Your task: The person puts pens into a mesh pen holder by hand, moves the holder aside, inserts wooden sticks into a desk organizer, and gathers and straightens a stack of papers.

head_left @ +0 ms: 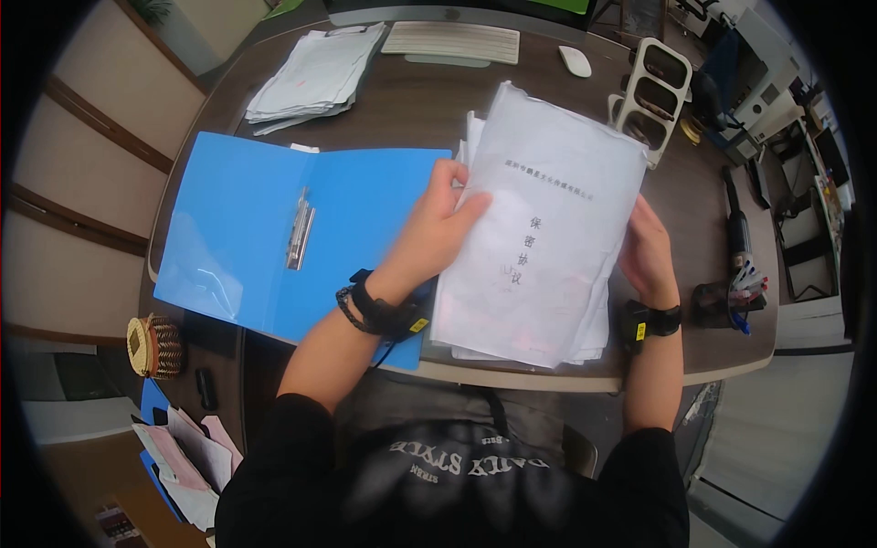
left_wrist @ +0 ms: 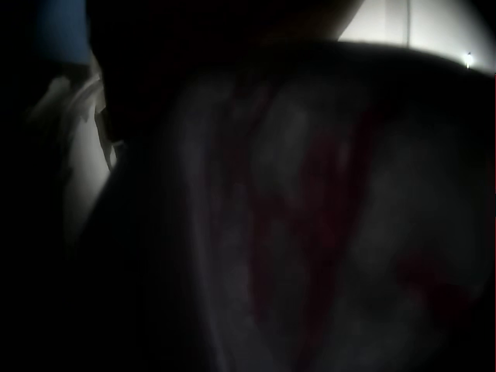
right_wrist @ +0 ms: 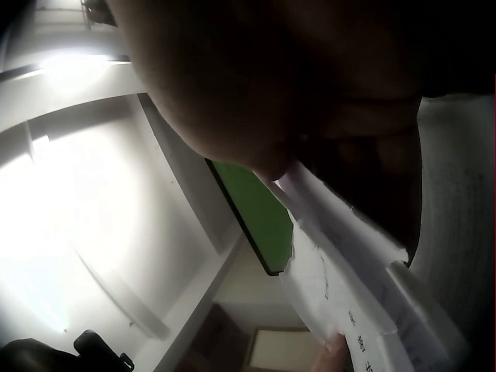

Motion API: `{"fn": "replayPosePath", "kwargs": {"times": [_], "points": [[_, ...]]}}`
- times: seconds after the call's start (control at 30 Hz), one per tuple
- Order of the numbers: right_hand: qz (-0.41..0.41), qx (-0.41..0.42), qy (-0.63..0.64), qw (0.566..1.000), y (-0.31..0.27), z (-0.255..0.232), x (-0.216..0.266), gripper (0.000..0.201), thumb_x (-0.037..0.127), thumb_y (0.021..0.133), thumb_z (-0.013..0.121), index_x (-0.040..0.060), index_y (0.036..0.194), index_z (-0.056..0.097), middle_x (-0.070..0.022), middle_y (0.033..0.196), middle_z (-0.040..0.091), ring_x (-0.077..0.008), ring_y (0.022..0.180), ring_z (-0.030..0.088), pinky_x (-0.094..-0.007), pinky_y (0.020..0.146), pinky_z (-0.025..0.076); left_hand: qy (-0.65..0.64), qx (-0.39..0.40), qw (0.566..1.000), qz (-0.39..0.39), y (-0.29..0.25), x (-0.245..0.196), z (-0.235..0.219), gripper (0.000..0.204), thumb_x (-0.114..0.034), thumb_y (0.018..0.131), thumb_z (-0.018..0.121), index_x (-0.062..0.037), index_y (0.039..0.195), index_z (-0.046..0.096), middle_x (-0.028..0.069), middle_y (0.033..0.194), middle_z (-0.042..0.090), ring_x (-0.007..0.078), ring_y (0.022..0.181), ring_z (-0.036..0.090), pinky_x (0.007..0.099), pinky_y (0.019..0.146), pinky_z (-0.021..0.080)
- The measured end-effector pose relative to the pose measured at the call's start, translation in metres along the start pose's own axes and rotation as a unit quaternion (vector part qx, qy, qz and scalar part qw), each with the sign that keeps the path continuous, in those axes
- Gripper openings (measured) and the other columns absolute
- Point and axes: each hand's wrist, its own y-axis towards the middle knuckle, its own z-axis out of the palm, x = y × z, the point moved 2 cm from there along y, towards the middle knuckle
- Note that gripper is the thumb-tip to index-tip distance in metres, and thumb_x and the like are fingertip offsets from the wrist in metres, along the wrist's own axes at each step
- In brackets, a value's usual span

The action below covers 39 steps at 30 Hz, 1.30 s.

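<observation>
A stack of white papers (head_left: 548,247) with Chinese print on its top sheet is held between both hands above the desk's front part. My left hand (head_left: 429,233) grips its left edge, thumb on the top sheet and fingers bent at the side. The right edge is held by my right hand (head_left: 649,251), its fingers partly hidden by the sheets. In the right wrist view that hand (right_wrist: 310,93) is dark, with the papers' edges (right_wrist: 341,256) against it. An open blue folder (head_left: 237,237) with a metal clip (head_left: 301,233) lies at the left. The left wrist view is too dark to read.
Behind are another paper pile (head_left: 315,78), a keyboard (head_left: 452,43) and a mouse (head_left: 575,61). At the right stand a white holder (head_left: 650,91) with glasses and a pen cup (head_left: 717,306). A woven basket (head_left: 155,347) is at the lower left.
</observation>
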Motion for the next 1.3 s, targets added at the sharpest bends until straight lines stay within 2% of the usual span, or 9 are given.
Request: {"fn": "replayPosePath", "kwargs": {"times": [0.17, 0.23, 0.37, 0.47, 0.53, 0.83, 1.07, 1.23, 1.3], "points": [[0.071, 0.016, 0.026, 0.997, -0.006, 0.007, 0.004, 0.043, 0.013, 0.104, 0.055, -0.0090, 0.139, 0.047, -0.0135, 0.127, 0.065, -0.0183, 0.112, 0.066, -0.0338, 0.096, 0.054, -0.088, -0.053, 0.994, 0.026, -0.004, -0.016, 0.006, 0.040, -0.016, 0.102, 0.061, 0.0000, 0.132, 0.039, 0.0118, 0.099, 0.070, 0.0097, 0.084, 0.067, 0.0260, 0.069, 0.055], [0.014, 0.002, -0.194, 0.981, -0.006, 0.003, -0.001, 0.037, 0.011, 0.100, 0.061, -0.0093, 0.130, 0.055, -0.0142, 0.120, 0.068, -0.0177, 0.105, 0.067, -0.0326, 0.093, 0.054, -0.080, 0.032, 0.996, 0.002, -0.003, -0.019, 0.008, 0.037, -0.019, 0.102, 0.062, 0.0013, 0.129, 0.047, 0.0088, 0.096, 0.070, 0.0079, 0.082, 0.066, 0.0256, 0.067, 0.054], [-0.011, -0.072, -0.152, 0.986, -0.001, -0.008, 0.002, 0.030, 0.009, 0.097, 0.065, -0.0094, 0.120, 0.060, -0.0149, 0.114, 0.070, -0.0174, 0.097, 0.068, -0.0314, 0.088, 0.055, -0.015, 0.045, 0.998, 0.043, -0.004, -0.024, 0.006, 0.032, -0.025, 0.102, 0.063, 0.0010, 0.121, 0.058, 0.0035, 0.093, 0.070, 0.0066, 0.077, 0.063, 0.0241, 0.064, 0.050], [0.003, -0.118, -0.148, 0.982, 0.003, -0.028, 0.015, 0.027, 0.010, 0.098, 0.064, -0.0109, 0.115, 0.061, -0.0148, 0.108, 0.071, -0.0169, 0.089, 0.070, -0.0291, 0.080, 0.057, -0.014, 0.026, 0.999, -0.031, -0.003, -0.027, -0.003, 0.029, -0.027, 0.099, 0.066, -0.0003, 0.111, 0.067, 0.0018, 0.091, 0.066, 0.0080, 0.073, 0.061, 0.0251, 0.064, 0.048], [0.029, -0.115, -0.169, 0.978, 0.002, -0.035, 0.018, 0.027, 0.010, 0.098, 0.064, -0.0107, 0.116, 0.062, -0.0143, 0.107, 0.072, -0.0167, 0.089, 0.070, -0.0292, 0.081, 0.057, 0.227, -0.016, 0.973, 0.046, -0.001, -0.020, -0.010, 0.029, -0.026, 0.095, 0.069, -0.0019, 0.110, 0.070, 0.0054, 0.092, 0.063, 0.0119, 0.070, 0.059, 0.0273, 0.066, 0.049], [0.102, -0.086, -0.289, 0.948, 0.000, -0.031, 0.009, 0.027, 0.014, 0.094, 0.071, -0.0075, 0.109, 0.068, -0.0099, 0.097, 0.072, -0.0128, 0.081, 0.067, -0.0265, 0.073, 0.053, 0.321, -0.004, 0.945, 0.061, -0.003, -0.011, -0.012, 0.035, -0.019, 0.085, 0.075, -0.0016, 0.116, 0.073, 0.0106, 0.100, 0.064, 0.0162, 0.070, 0.058, 0.0293, 0.068, 0.050], [0.135, -0.082, -0.306, 0.939, 0.000, -0.036, 0.012, 0.025, 0.013, 0.093, 0.072, -0.0079, 0.106, 0.069, -0.0100, 0.096, 0.073, -0.0132, 0.079, 0.068, -0.0261, 0.072, 0.053, 0.298, 0.000, 0.953, 0.063, 0.001, -0.009, -0.012, 0.036, -0.017, 0.083, 0.077, 0.0000, 0.115, 0.072, 0.0106, 0.100, 0.066, 0.0162, 0.070, 0.058, 0.0287, 0.068, 0.050], [0.098, -0.082, -0.215, 0.968, -0.002, -0.034, 0.022, 0.024, 0.011, 0.094, 0.070, -0.0083, 0.107, 0.068, -0.0116, 0.098, 0.072, -0.0151, 0.081, 0.069, -0.0277, 0.075, 0.055, 0.151, -0.036, 0.987, -0.035, 0.002, -0.017, -0.014, 0.025, -0.010, 0.082, 0.080, 0.0040, 0.101, 0.071, 0.0035, 0.087, 0.066, 0.0085, 0.073, 0.063, 0.0227, 0.067, 0.050], [0.086, -0.079, -0.191, 0.975, -0.002, -0.036, 0.023, 0.023, 0.010, 0.094, 0.070, -0.0083, 0.108, 0.068, -0.0121, 0.099, 0.072, -0.0160, 0.083, 0.069, -0.0285, 0.077, 0.056, 0.137, -0.040, 0.989, -0.036, 0.003, -0.017, -0.015, 0.031, -0.006, 0.082, 0.080, 0.0045, 0.107, 0.067, 0.0030, 0.088, 0.066, 0.0079, 0.074, 0.064, 0.0219, 0.067, 0.051]]}}
